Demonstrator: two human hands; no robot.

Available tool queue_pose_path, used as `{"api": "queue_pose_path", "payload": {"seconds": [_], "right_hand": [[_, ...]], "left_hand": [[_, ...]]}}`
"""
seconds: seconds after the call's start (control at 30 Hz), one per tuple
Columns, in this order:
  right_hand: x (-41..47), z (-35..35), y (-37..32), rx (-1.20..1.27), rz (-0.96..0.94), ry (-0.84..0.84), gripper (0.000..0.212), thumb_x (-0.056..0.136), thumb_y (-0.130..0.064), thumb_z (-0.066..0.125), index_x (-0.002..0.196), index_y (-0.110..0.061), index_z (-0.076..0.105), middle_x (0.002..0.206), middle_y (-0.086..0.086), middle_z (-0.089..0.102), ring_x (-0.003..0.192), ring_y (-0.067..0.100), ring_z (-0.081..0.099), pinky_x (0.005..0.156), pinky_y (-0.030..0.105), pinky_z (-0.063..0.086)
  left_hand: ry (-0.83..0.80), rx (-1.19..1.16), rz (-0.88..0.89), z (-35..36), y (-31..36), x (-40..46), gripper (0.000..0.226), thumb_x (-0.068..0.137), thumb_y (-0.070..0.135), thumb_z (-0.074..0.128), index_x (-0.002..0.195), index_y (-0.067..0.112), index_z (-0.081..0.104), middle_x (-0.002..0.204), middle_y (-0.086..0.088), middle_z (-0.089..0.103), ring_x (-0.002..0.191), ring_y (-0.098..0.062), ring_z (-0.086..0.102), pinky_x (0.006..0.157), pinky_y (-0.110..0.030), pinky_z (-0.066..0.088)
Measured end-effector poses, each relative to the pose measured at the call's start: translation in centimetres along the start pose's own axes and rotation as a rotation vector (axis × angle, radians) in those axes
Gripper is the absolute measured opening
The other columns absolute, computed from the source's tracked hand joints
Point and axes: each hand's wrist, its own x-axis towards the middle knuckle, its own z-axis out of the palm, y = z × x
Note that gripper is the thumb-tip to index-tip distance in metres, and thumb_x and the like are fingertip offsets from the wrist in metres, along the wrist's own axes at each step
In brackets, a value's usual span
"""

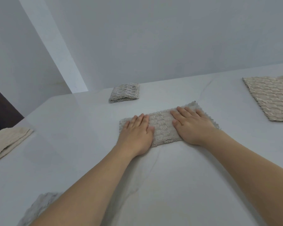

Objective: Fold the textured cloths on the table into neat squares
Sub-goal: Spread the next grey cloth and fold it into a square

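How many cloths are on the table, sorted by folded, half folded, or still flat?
Folded beige textured cloths: 2
Half-folded beige cloth under both hands: 1
Flat beige cloth: 1
Partly seen cloth at the near edge, state unclear: 1
Total: 5

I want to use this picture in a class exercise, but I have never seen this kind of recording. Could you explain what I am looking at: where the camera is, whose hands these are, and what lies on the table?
There is no machine here. A person wears one camera on the head, looking forward and down, so you see their own two bare arms reaching out. The table is covered in white. Both hands lie flat, fingers straight, on a textured cloth already folded into a long strip: the left hand presses its left end, the right hand its right end. Nothing is gripped; they press it flat. Farther back lies a folded square cloth. At the left edge is another folded cloth. At the right, an unfolded cloth lies spread flat. At the bottom left, part of one more cloth shows beside the arm.
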Motion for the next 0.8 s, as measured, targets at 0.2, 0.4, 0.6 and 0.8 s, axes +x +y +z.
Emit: {"api": "queue_pose_path", "payload": {"seconds": [0.2, 0.4, 0.6, 0.8], "right_hand": [[-0.2, -1.4, 2.5, -0.095, 0.146, -0.048, 0.057, 0.101, -0.042, 0.007, 0.155, -0.024, 0.0, 0.163, -0.005, -0.005, 0.149, 0.019, -0.004, 0.119, 0.046, -0.006], [1.0, -1.4, -0.8, 0.007, -0.086, 0.086, 0.055, 0.104, -0.038, 0.014, 0.155, -0.022, 0.007, 0.163, -0.005, 0.001, 0.149, 0.016, 0.0, 0.121, 0.039, -0.001], [1.3, 0.1, -0.6, -0.03, -0.087, 0.053, 0.054, 0.103, -0.04, 0.014, 0.155, -0.027, 0.006, 0.163, -0.006, 0.005, 0.149, 0.015, 0.004, 0.121, 0.04, 0.002], [1.2, -0.1, 0.1, -0.019, -0.055, 0.023, 0.054, 0.102, -0.043, 0.011, 0.155, -0.03, 0.006, 0.163, -0.007, 0.003, 0.149, 0.012, 0.001, 0.121, 0.04, 0.0]], "left_hand": [[-0.069, 0.031, -0.082, -1.0, -0.7, -0.5, 0.06, 0.104, 0.044, 0.011, 0.158, 0.02, 0.002, 0.166, 0.004, -0.004, 0.151, -0.014, -0.007, 0.122, -0.039, -0.008], [0.155, -0.082, 0.038, -1.9, 3.2, 2.1, 0.054, 0.105, 0.033, 0.02, 0.154, 0.011, 0.022, 0.163, -0.005, 0.018, 0.15, -0.02, 0.012, 0.122, -0.042, 0.006], [0.085, -0.006, 0.015, 1.1, 3.3, 2.1, 0.057, 0.105, 0.039, 0.015, 0.158, 0.018, 0.011, 0.165, 0.001, 0.009, 0.152, -0.018, 0.004, 0.123, -0.04, 0.0], [0.026, 0.009, 0.008, 0.6, 3.1, 1.8, 0.059, 0.104, 0.042, 0.013, 0.158, 0.02, 0.005, 0.166, 0.004, 0.002, 0.152, -0.014, -0.002, 0.122, -0.036, -0.005]]}}
